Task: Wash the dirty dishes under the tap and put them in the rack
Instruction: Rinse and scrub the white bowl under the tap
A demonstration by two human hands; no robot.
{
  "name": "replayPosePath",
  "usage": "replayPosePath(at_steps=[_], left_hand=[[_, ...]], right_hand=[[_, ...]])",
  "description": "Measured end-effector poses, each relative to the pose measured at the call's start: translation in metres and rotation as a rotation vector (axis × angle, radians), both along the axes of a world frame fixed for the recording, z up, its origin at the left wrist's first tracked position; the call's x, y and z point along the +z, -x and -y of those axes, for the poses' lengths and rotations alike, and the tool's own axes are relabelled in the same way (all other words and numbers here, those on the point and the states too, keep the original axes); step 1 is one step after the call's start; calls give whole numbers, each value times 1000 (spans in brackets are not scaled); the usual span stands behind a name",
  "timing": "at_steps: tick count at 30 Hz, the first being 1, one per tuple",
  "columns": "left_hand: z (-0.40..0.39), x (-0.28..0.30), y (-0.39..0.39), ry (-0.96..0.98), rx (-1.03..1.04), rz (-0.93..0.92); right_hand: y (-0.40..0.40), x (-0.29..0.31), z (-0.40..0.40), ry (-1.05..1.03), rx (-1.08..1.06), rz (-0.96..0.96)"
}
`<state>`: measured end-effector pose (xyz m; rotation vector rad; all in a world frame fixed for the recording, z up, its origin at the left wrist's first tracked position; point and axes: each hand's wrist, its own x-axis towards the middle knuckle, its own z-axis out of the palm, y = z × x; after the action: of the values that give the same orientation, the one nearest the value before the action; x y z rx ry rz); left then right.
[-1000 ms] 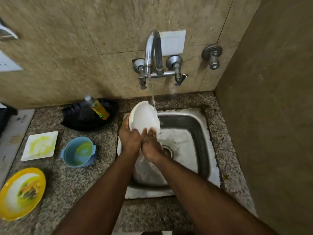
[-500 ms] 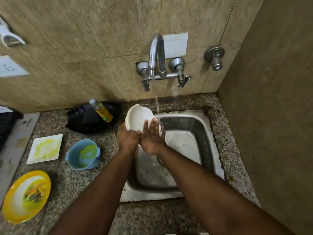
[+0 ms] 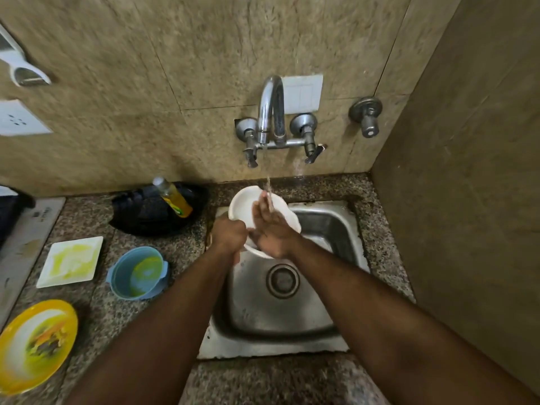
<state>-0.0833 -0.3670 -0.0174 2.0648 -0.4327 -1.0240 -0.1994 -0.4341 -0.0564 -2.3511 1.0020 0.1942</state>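
— The left hand (image 3: 229, 236) grips the near rim of that round white plastic-looking plate (image 3: 244, 207), tilted over the square steel sink (image 3: 321, 325). The right hand (image 3: 270, 229) lies flat on its face, fingers straight, under the thin stream from the curved chrome tap (image 3: 271, 109).

— I'd turn the rim through the water while rubbing; it looks wet and slippery.

— The blue handled cup (image 3: 137, 273), yellow round plate (image 3: 35, 344) and white square dish (image 3: 70, 261) wait, smeared, on speckled granite (image 3: 96, 311).
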Motion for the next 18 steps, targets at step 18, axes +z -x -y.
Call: replayPosePath(at_steps=[18], left_hand=[[-19, -24, 8, 94, 33, 56]], right_hand=[[26, -7, -23, -95, 45, 76]])
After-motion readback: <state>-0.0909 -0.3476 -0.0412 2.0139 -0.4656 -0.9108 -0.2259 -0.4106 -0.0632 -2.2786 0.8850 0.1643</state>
